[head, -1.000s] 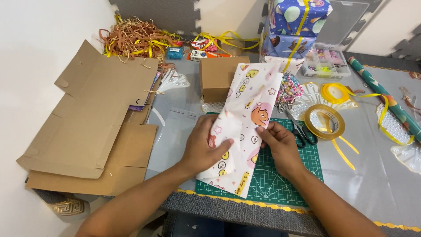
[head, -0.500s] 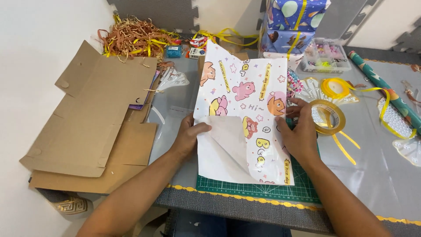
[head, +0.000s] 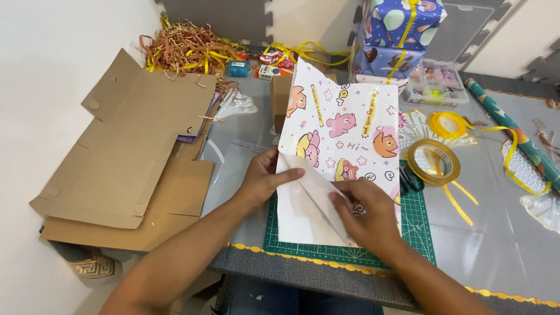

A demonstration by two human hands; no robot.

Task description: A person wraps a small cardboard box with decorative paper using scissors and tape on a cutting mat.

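A sheet of white wrapping paper (head: 344, 125) printed with cartoon bears lies spread on the green cutting mat (head: 417, 230), its far part tilted up against a small brown cardboard box (head: 280, 96). My left hand (head: 265, 178) pinches the paper's left edge, thumb on a folded white flap (head: 309, 201). My right hand (head: 367, 213) presses flat on the same flap near the fold. Both hands are on the paper's near, blank side.
Flattened cardboard sheets (head: 128, 151) lie at the left. A tape roll (head: 434, 160) with yellow ribbon and scissors (head: 408, 181) sit right of the mat. Wrapped blue gift boxes (head: 396, 35), a clear bead box (head: 434, 81), shredded paper filler (head: 186, 46) and a rolled wrapping tube (head: 513, 131) stand behind.
The paper went from a narrow folded strip to an opened sheet. Its near left corner is now folded inward, and my right hand has moved from the right edge onto that flap.
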